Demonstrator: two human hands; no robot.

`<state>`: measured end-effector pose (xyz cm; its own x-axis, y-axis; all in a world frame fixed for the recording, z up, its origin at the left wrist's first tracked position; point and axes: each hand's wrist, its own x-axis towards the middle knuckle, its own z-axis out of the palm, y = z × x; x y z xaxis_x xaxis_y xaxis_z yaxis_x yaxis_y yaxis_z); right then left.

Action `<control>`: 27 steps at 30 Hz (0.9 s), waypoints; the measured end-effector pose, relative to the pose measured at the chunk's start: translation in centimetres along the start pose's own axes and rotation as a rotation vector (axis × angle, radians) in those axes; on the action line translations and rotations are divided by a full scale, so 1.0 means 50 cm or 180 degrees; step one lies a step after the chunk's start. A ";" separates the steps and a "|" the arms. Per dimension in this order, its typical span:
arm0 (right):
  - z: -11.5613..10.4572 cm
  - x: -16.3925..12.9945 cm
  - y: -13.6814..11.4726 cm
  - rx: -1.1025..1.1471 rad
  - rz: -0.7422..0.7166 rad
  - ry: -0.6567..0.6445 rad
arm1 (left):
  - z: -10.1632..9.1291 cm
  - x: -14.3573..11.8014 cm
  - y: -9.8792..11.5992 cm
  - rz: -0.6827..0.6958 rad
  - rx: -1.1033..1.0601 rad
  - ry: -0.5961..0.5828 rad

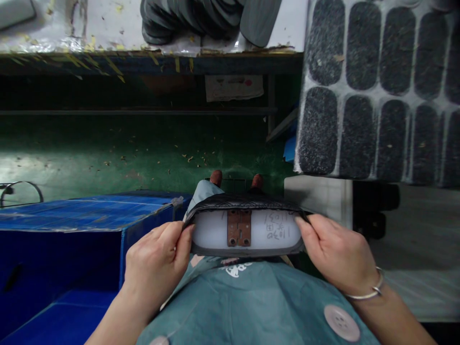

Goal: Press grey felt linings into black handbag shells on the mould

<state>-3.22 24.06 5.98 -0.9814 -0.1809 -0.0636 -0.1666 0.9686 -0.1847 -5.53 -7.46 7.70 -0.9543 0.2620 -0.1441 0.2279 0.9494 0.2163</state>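
Both your hands pinch a white oval form with a black cover: left hand [158, 261] on one end, right hand [336, 251] on the other, above your lap.
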 end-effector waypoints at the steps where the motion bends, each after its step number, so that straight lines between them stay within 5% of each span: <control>1: -0.002 0.001 0.002 0.0098 0.0049 0.0004 | -0.001 0.003 -0.001 0.0003 -0.0112 0.0024; 6: -0.015 0.041 -0.001 0.0673 0.0008 0.0274 | 0.001 0.050 -0.001 0.0114 -0.0683 0.0297; 13: -0.001 0.083 -0.001 0.0782 -0.0691 0.0217 | 0.008 0.119 0.013 0.0824 -0.1331 0.0050; 27: 0.017 0.073 -0.010 0.0677 -0.0546 0.0400 | 0.019 0.116 0.030 0.0596 -0.1078 0.0015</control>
<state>-6.65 22.75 5.00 -0.9470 -0.3034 0.1058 -0.3203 0.8659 -0.3843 -10.52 -4.37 6.28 -0.9033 0.4237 -0.0676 0.3222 0.7739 0.5452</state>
